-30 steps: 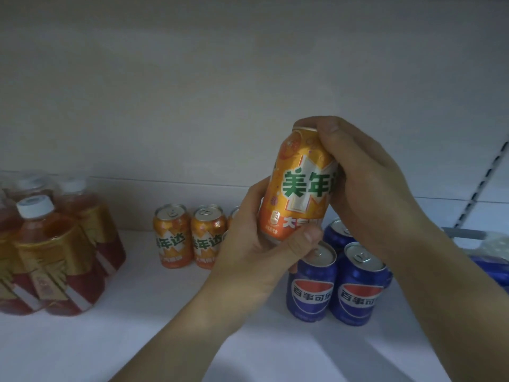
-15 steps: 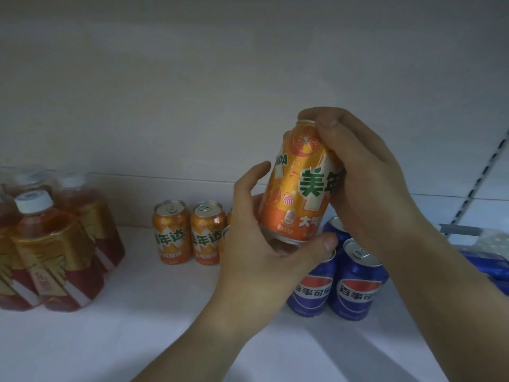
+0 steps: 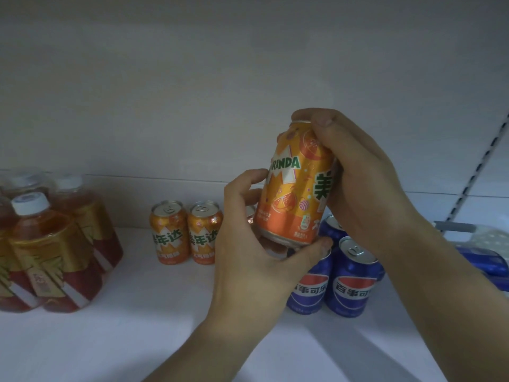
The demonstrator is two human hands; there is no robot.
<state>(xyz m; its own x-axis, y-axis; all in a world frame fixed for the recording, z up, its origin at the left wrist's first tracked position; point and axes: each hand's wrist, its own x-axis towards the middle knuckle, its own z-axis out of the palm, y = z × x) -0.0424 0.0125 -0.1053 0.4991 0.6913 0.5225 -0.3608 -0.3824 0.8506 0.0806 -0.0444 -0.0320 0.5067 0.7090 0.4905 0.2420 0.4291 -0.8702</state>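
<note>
One can (image 3: pixel 297 188), tilted, held just above the blue cans (image 3: pixel 352 282); right grip (image 3: pixel 366 183) clamped over its top and side, left grip (image 3: pixel 248 260) curled round its base rim. Risk: base hold looks thin; a slip drops it onto the blue cans, toppling them.

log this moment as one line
held: orange can | right hand grips top | left hand holds base | can tilted above shelf

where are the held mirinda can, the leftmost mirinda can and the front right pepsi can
held Mirinda can (image 3: pixel 296 188): head view, label middle
leftmost Mirinda can (image 3: pixel 168 238): head view, label
front right Pepsi can (image 3: pixel 354 289): head view, logo
</note>
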